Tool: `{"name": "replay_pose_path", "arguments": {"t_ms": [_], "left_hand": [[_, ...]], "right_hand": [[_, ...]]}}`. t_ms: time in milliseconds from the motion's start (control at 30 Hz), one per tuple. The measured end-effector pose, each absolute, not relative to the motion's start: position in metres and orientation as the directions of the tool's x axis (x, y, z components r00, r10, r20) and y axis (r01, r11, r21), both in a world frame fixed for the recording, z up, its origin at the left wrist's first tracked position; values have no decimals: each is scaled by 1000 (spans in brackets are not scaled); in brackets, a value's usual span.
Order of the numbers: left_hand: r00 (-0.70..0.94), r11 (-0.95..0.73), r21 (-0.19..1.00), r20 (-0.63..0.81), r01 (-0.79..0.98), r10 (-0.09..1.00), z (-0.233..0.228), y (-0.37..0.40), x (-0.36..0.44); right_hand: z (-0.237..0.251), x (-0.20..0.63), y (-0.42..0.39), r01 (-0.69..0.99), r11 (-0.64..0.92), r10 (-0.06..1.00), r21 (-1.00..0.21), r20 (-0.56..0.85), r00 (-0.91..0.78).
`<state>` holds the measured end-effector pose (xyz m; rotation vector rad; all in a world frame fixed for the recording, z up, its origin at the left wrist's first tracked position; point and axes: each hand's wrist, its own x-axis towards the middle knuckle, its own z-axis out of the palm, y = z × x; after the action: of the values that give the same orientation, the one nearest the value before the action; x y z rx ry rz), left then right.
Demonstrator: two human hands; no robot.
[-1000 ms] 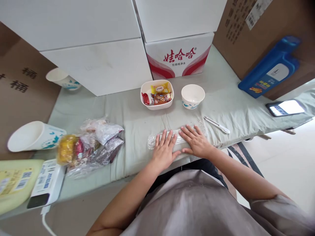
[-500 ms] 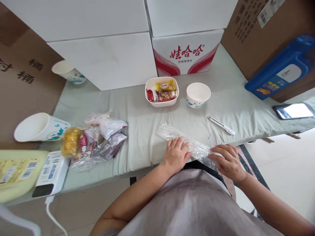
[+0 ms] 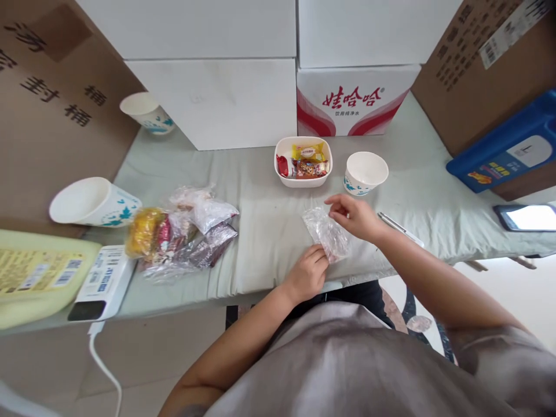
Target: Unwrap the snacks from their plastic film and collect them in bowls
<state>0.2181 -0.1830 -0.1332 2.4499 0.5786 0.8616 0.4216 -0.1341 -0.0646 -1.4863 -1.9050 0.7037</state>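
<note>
A crinkled clear plastic bag [image 3: 326, 233] lies on the cloth-covered table in front of me. My left hand [image 3: 306, 273] has its fingers curled on the lower left edge of the bag. Over the bag's upper right side hovers my right hand [image 3: 354, 218], fingers half bent and thumb apart from them, with nothing visible between. Beyond the bag stand a white tray [image 3: 303, 183] of wrapped snacks and a paper cup [image 3: 365, 174]. A white pen-shaped cutter [image 3: 402, 229] lies partly behind my right forearm.
At left lies a plastic bag of wrapped snacks [image 3: 186, 234], near a tipped paper cup [image 3: 95, 202], a white power strip [image 3: 104, 284] and a pale yellow jug [image 3: 39, 278]. White cartons [image 3: 217, 104] line the back. A blue bottle [image 3: 508, 150] and a phone [image 3: 527, 218] are right.
My right hand has moved up and left from the table's front edge to above the bag. The plastic is now folded shorter and wider. My view has shifted slightly.
</note>
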Motion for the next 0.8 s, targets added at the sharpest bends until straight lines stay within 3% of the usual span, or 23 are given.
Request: {"name": "replay_pose_path", "arguments": {"t_ms": [133,233,367,533,600,667,733,800], "left_hand": [[658,-744,608,444,278,609,-133,-183,219],[631,-734,617,457,284,627,-134,-183,218],[561,-668,685,444,291,699,-136,-183,218],[383,-534,777,406,333,830,-125,-184,217],[352,-587,728,477,356,805,-113,-180,218],[458,-692,617,526,374,717,-100,-169,221],[610,-763,498,472,411,637,-93,-152,225],[681,-766,386,359,514,638,-96,-133,228]], "right_hand": [[-100,402,-101,686,132,989,-715,53,-135],[-119,393,-103,735,136,990,-665,120,-74],[-128,387,-109,832,126,970,-541,243,11],[-124,380,-108,936,64,988,-346,151,-12],[-123,377,-109,951,50,991,-304,136,-9],[-123,374,-110,958,34,990,-284,139,6],[-124,372,-109,961,20,991,-277,135,18],[-125,375,-107,961,36,990,-274,138,2]]}}
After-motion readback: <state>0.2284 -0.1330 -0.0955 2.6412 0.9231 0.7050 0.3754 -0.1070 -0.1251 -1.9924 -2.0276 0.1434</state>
